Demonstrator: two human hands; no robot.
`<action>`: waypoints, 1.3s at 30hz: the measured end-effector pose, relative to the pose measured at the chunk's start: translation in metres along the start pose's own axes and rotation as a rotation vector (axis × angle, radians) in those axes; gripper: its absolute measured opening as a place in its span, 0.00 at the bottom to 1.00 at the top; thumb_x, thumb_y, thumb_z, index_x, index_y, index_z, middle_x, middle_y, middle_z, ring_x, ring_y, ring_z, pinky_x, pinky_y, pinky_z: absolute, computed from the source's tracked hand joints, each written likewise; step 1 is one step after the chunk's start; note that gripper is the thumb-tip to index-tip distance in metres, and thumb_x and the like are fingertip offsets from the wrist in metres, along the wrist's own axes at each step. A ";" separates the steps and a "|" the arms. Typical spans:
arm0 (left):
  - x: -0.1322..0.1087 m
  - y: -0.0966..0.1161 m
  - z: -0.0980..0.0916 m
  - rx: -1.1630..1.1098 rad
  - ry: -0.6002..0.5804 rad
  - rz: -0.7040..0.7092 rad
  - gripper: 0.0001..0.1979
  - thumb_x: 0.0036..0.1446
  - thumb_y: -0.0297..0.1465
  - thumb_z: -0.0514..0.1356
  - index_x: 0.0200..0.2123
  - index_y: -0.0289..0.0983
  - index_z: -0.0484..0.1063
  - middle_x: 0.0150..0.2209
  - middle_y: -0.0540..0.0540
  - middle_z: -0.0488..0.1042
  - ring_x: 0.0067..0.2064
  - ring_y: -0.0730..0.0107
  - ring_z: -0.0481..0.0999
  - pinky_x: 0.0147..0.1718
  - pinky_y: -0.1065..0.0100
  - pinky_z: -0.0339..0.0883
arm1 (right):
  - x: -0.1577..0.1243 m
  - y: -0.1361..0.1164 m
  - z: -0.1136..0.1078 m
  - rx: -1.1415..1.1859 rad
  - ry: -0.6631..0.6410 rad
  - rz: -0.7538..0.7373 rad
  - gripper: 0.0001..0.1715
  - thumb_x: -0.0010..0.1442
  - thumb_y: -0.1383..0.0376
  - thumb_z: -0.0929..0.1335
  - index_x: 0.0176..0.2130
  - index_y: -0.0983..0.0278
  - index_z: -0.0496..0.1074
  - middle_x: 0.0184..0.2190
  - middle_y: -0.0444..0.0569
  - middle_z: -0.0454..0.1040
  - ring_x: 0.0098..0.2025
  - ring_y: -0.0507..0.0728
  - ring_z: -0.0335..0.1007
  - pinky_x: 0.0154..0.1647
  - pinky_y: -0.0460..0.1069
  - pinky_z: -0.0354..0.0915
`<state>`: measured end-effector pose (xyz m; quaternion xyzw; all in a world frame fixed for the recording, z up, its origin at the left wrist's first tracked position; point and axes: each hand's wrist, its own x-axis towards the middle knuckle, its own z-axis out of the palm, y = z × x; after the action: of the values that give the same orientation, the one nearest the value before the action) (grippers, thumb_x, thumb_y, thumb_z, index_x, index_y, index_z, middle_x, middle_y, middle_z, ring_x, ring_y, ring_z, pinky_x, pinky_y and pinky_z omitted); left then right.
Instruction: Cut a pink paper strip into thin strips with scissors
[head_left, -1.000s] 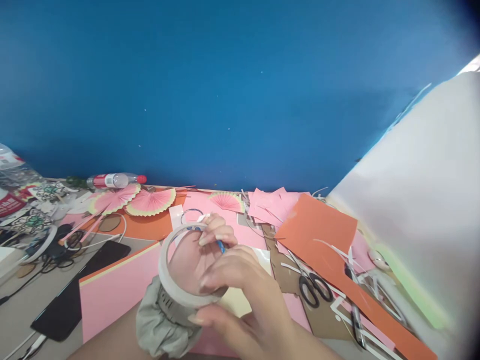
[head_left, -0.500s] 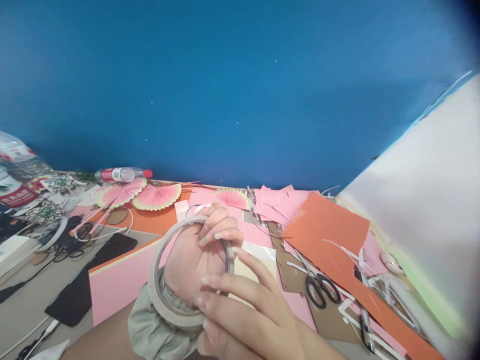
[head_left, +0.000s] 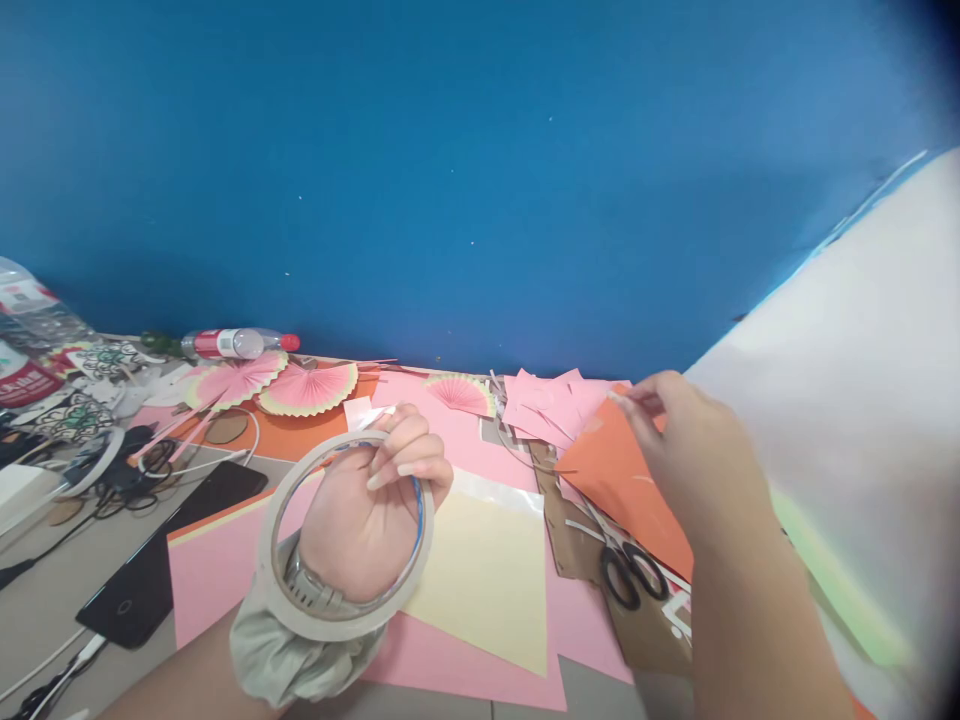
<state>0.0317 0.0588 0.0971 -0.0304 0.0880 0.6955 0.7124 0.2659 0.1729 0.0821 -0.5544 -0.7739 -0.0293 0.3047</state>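
Observation:
My left hand [head_left: 371, 505] is passed through a roll of white tape [head_left: 277, 590], which hangs round my wrist above a watch and a grey scrunchie [head_left: 281, 660]. Its fingers are curled and pinch something small and pale that I cannot make out. My right hand [head_left: 686, 450] is stretched out to the right over an orange paper sheet [head_left: 607, 475], fingers pinched together near the sheet's top corner. A cream paper sheet [head_left: 487, 575] lies on a pink sheet [head_left: 217, 570] below my left hand.
Black scissors [head_left: 630, 580] lie on brown card right of the cream sheet. A black phone [head_left: 161, 580] lies at the left. Pink folded paper fans [head_left: 307, 388], a water bottle [head_left: 236, 343] and pink scraps [head_left: 544, 405] line the blue wall. A white sheet [head_left: 862, 420] rises at the right.
My right hand has left the tape roll and moved right to the orange sheet. The tape roll has slid down round my left wrist. The cream sheet is now uncovered.

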 end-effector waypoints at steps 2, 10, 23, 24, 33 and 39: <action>-0.001 0.002 -0.003 0.008 -0.007 0.003 0.17 0.64 0.21 0.37 0.22 0.36 0.50 0.18 0.56 0.51 0.17 0.86 0.55 0.20 0.81 0.60 | 0.001 0.012 -0.003 -0.088 -0.130 0.023 0.10 0.62 0.61 0.61 0.28 0.59 0.63 0.21 0.48 0.69 0.24 0.58 0.62 0.24 0.50 0.53; 0.001 0.001 -0.006 0.061 0.035 0.030 0.17 0.64 0.20 0.37 0.23 0.35 0.51 0.18 0.57 0.50 0.16 0.86 0.54 0.20 0.81 0.60 | -0.006 0.008 -0.022 0.004 0.024 0.135 0.09 0.62 0.56 0.62 0.33 0.58 0.62 0.27 0.49 0.72 0.23 0.57 0.64 0.23 0.49 0.56; 0.001 0.001 -0.018 0.738 -0.002 0.469 0.16 0.65 0.29 0.45 0.23 0.36 0.55 0.19 0.55 0.54 0.21 0.79 0.57 0.28 0.73 0.62 | -0.055 -0.104 -0.018 0.816 -0.640 -0.327 0.20 0.61 0.54 0.65 0.51 0.56 0.65 0.48 0.47 0.71 0.49 0.59 0.66 0.47 0.50 0.63; 0.000 -0.001 -0.018 0.817 0.023 0.570 0.15 0.65 0.31 0.46 0.24 0.37 0.55 0.20 0.54 0.55 0.22 0.78 0.58 0.28 0.73 0.61 | -0.059 -0.113 -0.017 0.892 -0.688 -0.325 0.19 0.60 0.53 0.66 0.49 0.58 0.66 0.45 0.48 0.72 0.48 0.58 0.66 0.47 0.49 0.62; -0.011 0.012 -0.034 1.316 -0.002 0.606 0.10 0.65 0.36 0.47 0.36 0.39 0.64 0.40 0.46 0.69 0.46 0.67 0.69 0.45 0.66 0.62 | -0.061 -0.102 -0.021 1.014 -0.885 -0.096 0.20 0.68 0.52 0.55 0.30 0.60 0.59 0.22 0.39 0.60 0.23 0.49 0.55 0.26 0.44 0.54; -0.014 0.037 -0.060 2.014 -0.226 0.303 0.11 0.64 0.35 0.48 0.31 0.39 0.64 0.52 0.46 0.62 0.57 0.65 0.60 0.55 0.62 0.53 | -0.072 -0.056 -0.016 0.310 -0.598 -0.254 0.14 0.68 0.61 0.57 0.32 0.59 0.64 0.26 0.44 0.69 0.31 0.55 0.64 0.33 0.49 0.57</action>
<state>-0.0104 0.0362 0.0433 0.6590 0.5666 0.3804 0.3161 0.2385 0.0844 0.0755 -0.3849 -0.8868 0.2144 0.1394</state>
